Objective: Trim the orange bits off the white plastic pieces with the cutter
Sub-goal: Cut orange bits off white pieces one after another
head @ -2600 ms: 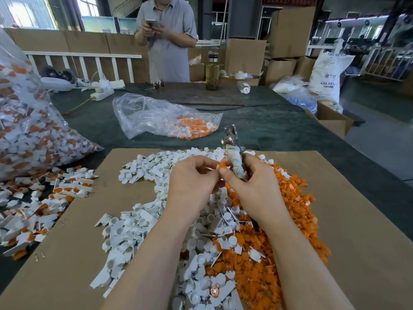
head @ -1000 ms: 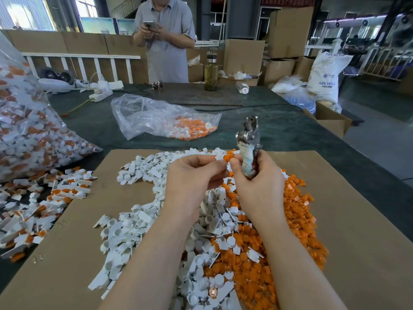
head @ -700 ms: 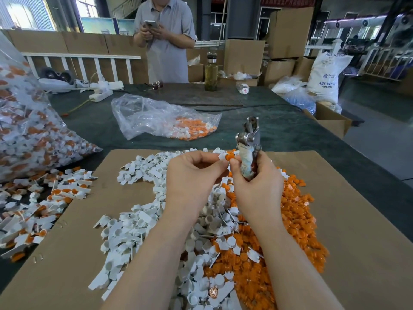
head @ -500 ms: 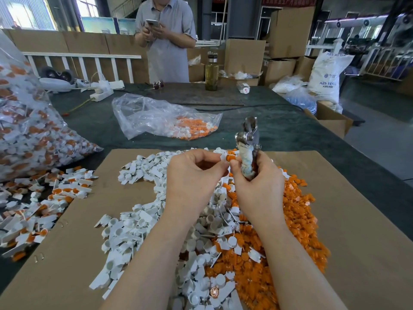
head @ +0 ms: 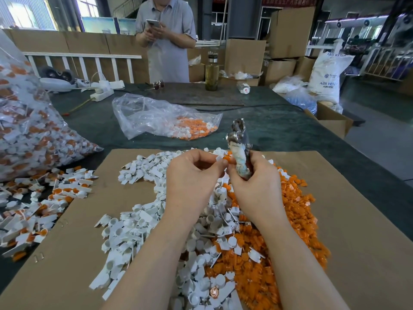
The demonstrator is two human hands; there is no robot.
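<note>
Evidently a white piece (head: 220, 158) is pinched by the left hand (head: 192, 175) beside the upright cutter (head: 240, 151), which is gripped by the right hand (head: 254, 182), apparently for trimming over the sorted heaps

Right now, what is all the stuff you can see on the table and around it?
cardboard sheet: one, brown, under the piles
white pieces: a heap, cardboard's middle
orange bits: a heap, right of the white
untrimmed pieces: many, white and orange, table's left edge
big bag: one, clear, far left, full
small bag: one, clear, behind the cardboard
bottle: one, yellowish, far side
standing person: one, grey shirt, holding a phone
cutter: one, silver, in right hand
left hand: pinches a small white-and-orange piece
right hand: grips cutter
</note>
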